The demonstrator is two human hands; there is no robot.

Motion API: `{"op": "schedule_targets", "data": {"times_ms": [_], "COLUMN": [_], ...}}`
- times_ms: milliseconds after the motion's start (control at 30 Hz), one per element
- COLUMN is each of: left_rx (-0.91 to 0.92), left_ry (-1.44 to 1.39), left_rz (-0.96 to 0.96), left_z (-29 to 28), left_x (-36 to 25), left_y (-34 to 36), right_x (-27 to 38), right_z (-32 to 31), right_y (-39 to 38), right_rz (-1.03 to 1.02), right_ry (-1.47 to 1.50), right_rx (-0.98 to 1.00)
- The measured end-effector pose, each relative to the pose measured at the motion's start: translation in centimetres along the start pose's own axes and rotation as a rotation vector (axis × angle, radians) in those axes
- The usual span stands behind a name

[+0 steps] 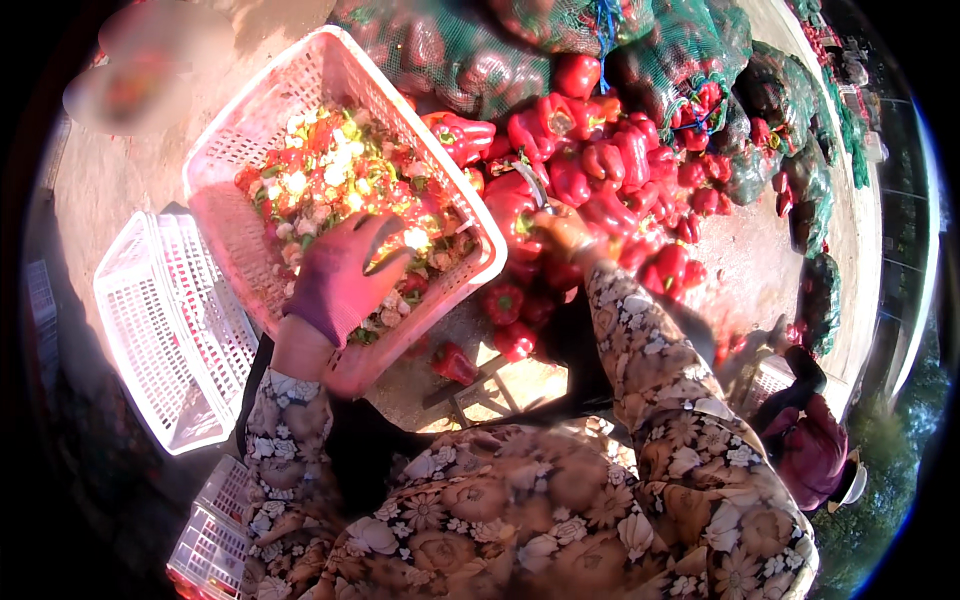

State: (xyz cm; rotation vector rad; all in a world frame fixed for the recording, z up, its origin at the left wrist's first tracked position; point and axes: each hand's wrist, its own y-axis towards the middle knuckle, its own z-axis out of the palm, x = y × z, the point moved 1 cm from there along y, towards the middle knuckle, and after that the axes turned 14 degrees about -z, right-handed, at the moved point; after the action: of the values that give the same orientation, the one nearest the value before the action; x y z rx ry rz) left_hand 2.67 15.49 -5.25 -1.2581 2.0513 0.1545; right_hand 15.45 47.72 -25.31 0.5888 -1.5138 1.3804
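Observation:
My left hand, in a pink glove with dark fingers, reaches over the near part of a pink plastic crate. Its thumb and fingers are spread, and nothing shows between them. Pepper cores and scraps, red, green and pale, fill the crate's bottom. To the crate's right, my right hand is closed round a curved knife; its metal blade points away from me and up. The blade lies over a large red bell pepper at the edge of the heap; whether they touch, I cannot tell. Many more red peppers surround that hand.
Green mesh sacks of peppers line the far side and the right. White perforated crates stand at the left, with another crate at lower left. A person in a dark red top crouches at the right. One pepper lies near my knees.

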Motion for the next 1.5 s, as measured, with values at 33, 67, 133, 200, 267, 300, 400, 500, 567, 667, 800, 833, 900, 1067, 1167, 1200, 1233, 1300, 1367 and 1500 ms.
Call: {"op": "schedule_targets", "data": {"times_ms": [33, 67, 133, 200, 267, 300, 400, 500, 567, 667, 800, 833, 900, 1067, 1167, 1200, 1233, 1300, 1367, 1500], "left_rx": [0.013, 0.037, 0.087, 0.114, 0.111, 0.101, 0.121, 0.192, 0.191, 0.390, 0.449, 0.326, -0.021, -0.189, -0.178, -0.185, -0.172, -0.143, -0.164, -0.286], "left_ry": [-0.006, -0.040, -0.103, -0.119, -0.107, -0.116, -0.173, -0.406, -0.711, -1.197, -1.619, -1.590, -1.332, -1.501, -1.521, -1.453, -1.455, -1.456, -1.378, -1.296], "left_rz": [-0.023, -0.029, -0.033, -0.066, -0.081, -0.080, -0.119, -0.174, -0.178, -0.502, -0.456, -0.365, -0.027, -0.112, -0.075, -0.050, -0.059, -0.077, 0.001, 0.019], "left_z": [0.1, 0.4, 1.1, 1.6, 1.9, 1.9, 1.9, 2.4, 4.1, 2.9, 4.2, 3.6, 3.1, -2.8, -5.2, -5.9, -6.3, -7.2, -7.4, -8.4], "left_x": [-0.1, -0.2, -0.5, -0.5, -0.9, -1.0, -1.2, -1.4, -0.1, -1.9, -2.9, -3.1, -0.9, -1.1, 0.0, 0.4, 0.5, 0.4, 1.4, 1.4], "left_y": [0.0, 0.2, 0.7, 0.6, 0.5, 0.4, -0.2, 0.3, 0.6, -0.2, -0.8, -1.1, -1.3, -2.9, -4.1, -4.3, -4.6, -5.2, -5.5, -6.9], "right_x": [0.3, 0.2, -1.3, -1.9, -2.0, -1.9, -0.2, 2.1, 4.4, 7.2, 11.3, 12.3, 14.0, 17.4, 21.0, 22.0, 22.8, 23.1, 24.2, 26.2], "right_z": [-0.3, 0.1, -0.1, 1.3, 1.8, 1.9, 2.2, 0.8, 1.3, 4.0, 12.6, 14.9, 18.3, 21.2, 23.0, 23.7, 24.2, 25.0, 25.5, 27.2], "right_y": [0.0, -1.1, -1.8, -2.6, -2.9, -3.0, -4.2, -5.1, -5.8, -6.5, -8.4, -9.1, -10.0, -10.8, -12.7, -13.1, -13.5, -13.4, -13.6, -13.8], "right_rz": [0.035, -0.020, 0.066, 0.132, 0.100, 0.084, 0.031, -0.051, -0.068, -0.315, -0.466, -0.450, -0.476, -0.771, -0.805, -0.838, -0.867, -0.914, -1.031, -0.990], "right_ry": [0.011, 0.090, 0.223, 0.397, 0.380, 0.372, 0.419, 0.383, 0.400, 0.469, 0.446, 0.398, 0.305, -0.322, -0.571, -0.605, -0.645, -0.643, -0.736, -0.700], "right_rx": [0.000, -0.017, -0.149, -0.263, -0.311, -0.335, -0.353, -0.317, -0.323, -0.177, -0.067, -0.074, -0.018, -0.018, 0.025, 0.067, 0.103, 0.174, 0.245, 0.314]}}
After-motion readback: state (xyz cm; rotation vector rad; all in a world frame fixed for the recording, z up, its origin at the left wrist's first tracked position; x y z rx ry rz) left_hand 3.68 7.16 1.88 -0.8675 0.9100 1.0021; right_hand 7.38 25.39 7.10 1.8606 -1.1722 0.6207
